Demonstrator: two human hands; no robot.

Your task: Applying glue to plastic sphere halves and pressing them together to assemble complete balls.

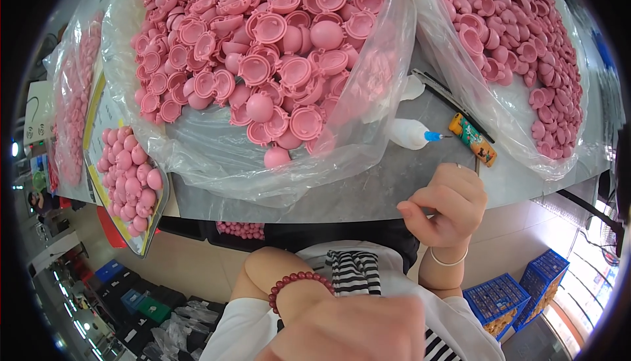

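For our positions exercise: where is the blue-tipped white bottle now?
In the head view, right of centre, the white bottle lies on the grey table between a clear bag and an orange item.

Blurred left hand point(358, 328), cut by lower edge

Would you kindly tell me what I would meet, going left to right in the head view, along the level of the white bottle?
Bagged pink pieces → cluster of pink balls → large heap of pink half-shells → white bottle with blue tip → small orange patterned object → right-hand heap of pink pieces.
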